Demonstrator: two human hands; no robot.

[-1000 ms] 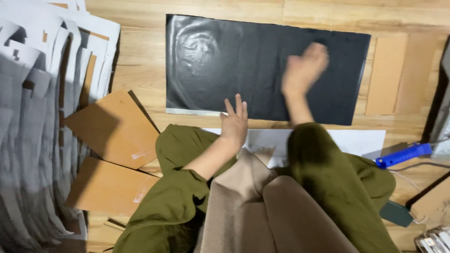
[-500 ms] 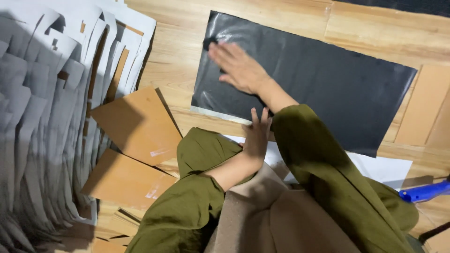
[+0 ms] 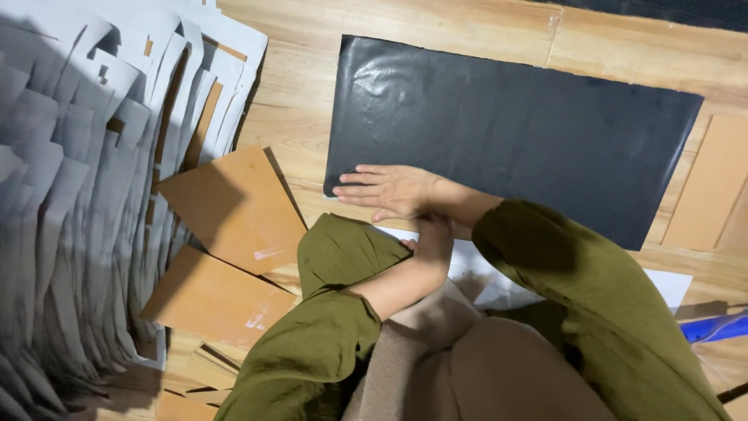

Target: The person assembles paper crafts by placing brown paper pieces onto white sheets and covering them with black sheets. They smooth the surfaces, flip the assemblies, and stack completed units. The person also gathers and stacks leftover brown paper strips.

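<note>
Two hands, right hand (image 3: 389, 191) and left hand (image 3: 430, 238), press one black sheet (image 3: 514, 125).

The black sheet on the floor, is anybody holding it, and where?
Nothing is gripped. The right hand lies flat, pressing the near left corner of the black sheet. The left hand is tucked beneath the right forearm, mostly hidden.
</note>
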